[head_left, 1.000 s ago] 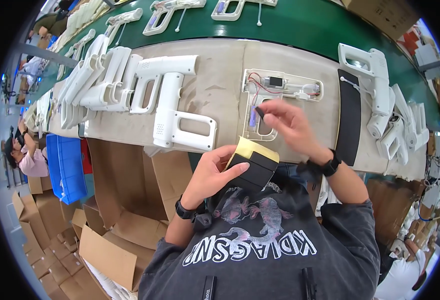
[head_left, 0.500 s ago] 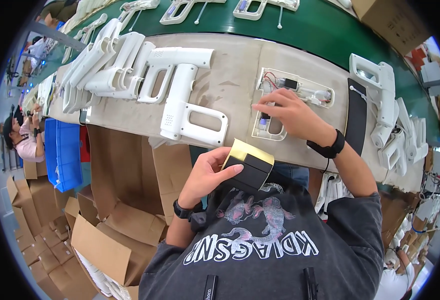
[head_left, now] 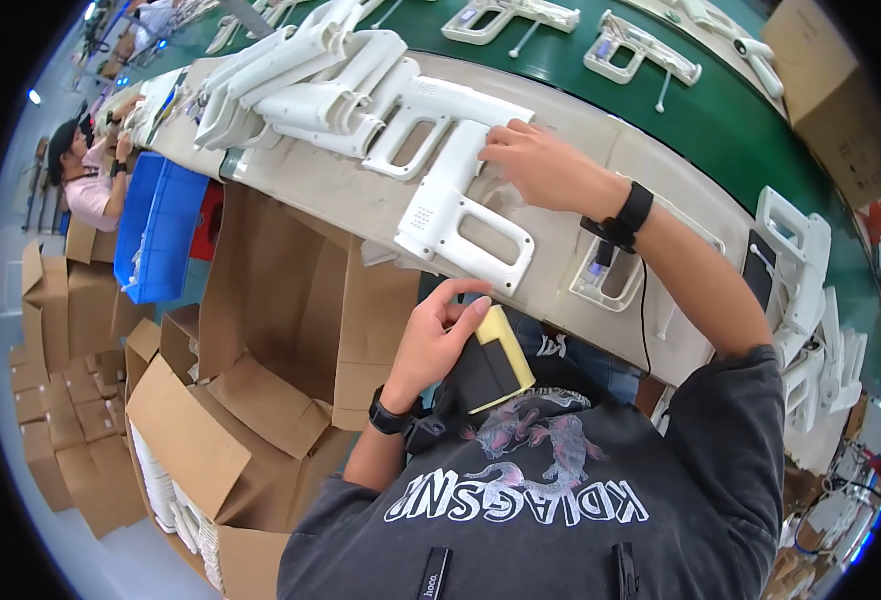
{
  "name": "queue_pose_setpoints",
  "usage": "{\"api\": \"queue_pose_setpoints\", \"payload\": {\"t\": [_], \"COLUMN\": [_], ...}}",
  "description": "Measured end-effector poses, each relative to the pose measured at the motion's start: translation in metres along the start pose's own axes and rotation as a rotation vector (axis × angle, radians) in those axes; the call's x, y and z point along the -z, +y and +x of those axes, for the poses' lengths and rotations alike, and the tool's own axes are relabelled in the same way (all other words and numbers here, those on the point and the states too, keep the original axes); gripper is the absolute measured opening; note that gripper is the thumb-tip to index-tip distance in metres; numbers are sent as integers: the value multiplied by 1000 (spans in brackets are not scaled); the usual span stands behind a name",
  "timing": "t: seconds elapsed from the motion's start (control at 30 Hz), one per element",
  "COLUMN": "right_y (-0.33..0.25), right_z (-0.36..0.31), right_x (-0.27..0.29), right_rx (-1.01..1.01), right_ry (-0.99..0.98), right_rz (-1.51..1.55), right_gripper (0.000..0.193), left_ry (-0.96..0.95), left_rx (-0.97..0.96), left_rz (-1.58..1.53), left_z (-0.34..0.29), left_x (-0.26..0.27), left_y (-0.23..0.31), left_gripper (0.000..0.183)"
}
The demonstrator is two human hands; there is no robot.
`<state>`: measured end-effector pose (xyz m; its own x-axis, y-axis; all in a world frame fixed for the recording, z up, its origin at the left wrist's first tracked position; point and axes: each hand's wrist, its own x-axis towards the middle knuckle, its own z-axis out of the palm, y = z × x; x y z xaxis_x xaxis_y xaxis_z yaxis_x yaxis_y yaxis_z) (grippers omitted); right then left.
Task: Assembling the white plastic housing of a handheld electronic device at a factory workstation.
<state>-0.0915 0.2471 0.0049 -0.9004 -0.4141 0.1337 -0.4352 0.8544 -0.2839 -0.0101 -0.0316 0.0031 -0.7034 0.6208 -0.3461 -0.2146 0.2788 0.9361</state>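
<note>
A white gun-shaped plastic shell (head_left: 447, 192) with a looped handle lies near the table's front edge. The bent fingers of my right hand (head_left: 552, 168) are closed on its far end; the thumb is hidden. Below the shell, my left hand (head_left: 435, 338) holds a yellow-backed strip of black pads (head_left: 500, 362) in front of my shirt. The left index fingertip reaches close to the handle's near corner; contact cannot be told. Partly beneath my right forearm is an open shell half (head_left: 608, 285) with parts inside.
More white shells (head_left: 310, 95) are piled at the left. Others (head_left: 795, 270) lie at the right beside a black strip (head_left: 758, 272). Behind runs a green belt (head_left: 550, 75) carrying open shell halves. Cardboard boxes (head_left: 260, 330) and a blue bin (head_left: 160, 228) stand left; a person works beyond.
My right hand has left the open shell half and moved left to the closed shell. My left hand, with the pad strip tilted, has come nearer that shell's handle. The view has shifted.
</note>
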Motion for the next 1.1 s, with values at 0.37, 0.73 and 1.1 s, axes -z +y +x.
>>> {"api": "queue_pose_setpoints", "payload": {"t": [0.37,0.73,1.1], "right_y": [21,-13,2], "right_z": [36,-64,-296], "right_x": [-17,114,77], "right_rx": [136,191,-693], "right_ry": [-208,160,454], "right_rz": [-54,-199,58], "right_gripper": [59,56,64], "left_ry": [80,-49,-249], "left_rx": [52,-199,-16], "left_rz": [-193,-436,-127], "left_z": [-7,-20,80], "left_x": [22,88,7], "left_y": [-21,-4,61], "left_gripper": [27,15,37]}}
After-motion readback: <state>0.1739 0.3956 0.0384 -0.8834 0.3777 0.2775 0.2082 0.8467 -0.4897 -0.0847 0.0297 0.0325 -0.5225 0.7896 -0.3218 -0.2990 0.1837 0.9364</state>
